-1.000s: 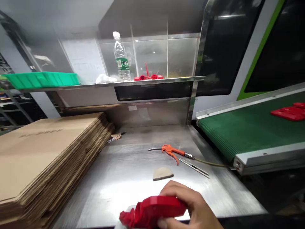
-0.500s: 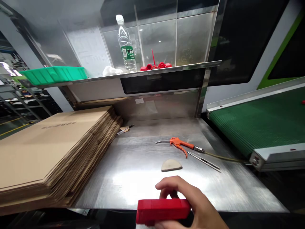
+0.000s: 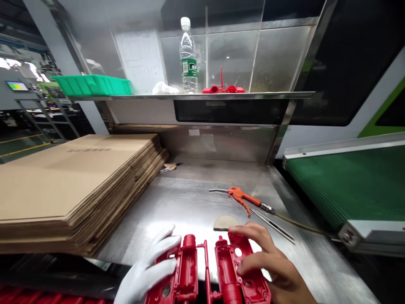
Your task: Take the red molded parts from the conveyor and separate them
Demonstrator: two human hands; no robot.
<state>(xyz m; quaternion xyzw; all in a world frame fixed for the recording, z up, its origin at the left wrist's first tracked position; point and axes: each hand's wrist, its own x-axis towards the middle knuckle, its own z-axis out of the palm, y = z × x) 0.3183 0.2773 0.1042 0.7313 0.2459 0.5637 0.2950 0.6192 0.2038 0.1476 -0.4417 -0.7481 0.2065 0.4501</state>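
red plastic moulding (image 3: pixel 209 274), two hollow shell halves joined by a thin runner, lies open side up at the near edge of the steel bench (image 3: pixel 190 202), at six o'clock in my view. i hold it from both sides: my left hand (image 3: pixel 148 270), in a white glove, grips the left half with fingers curled over its edge, and my bare right hand (image 3: pixel 268 261) rests spread across the right half, fingers pressing down on it.

my worry is the runner: if the two hands twist unevenly, i judge it could snap roughly or leave a burr. the piece also overhangs the bench edge, so a loose grip could let it drop.

at nine o'clock sits a stack of flat cardboard sheets (image 3: pixel 72 177). at one o'clock lie an orange air blow gun (image 3: pixel 242 196) and a small tan pad (image 3: pixel 225 222), the pad just beside my right fingertips. at three o'clock is a green conveyor belt (image 3: pixel 348 185).

on the shelf at twelve o'clock stand a water bottle (image 3: pixel 187 55), seemingly near empty, and a red sprue piece (image 3: pixel 223 88). at eleven o'clock is a green tray (image 3: pixel 93 84); i cannot tell its contents.
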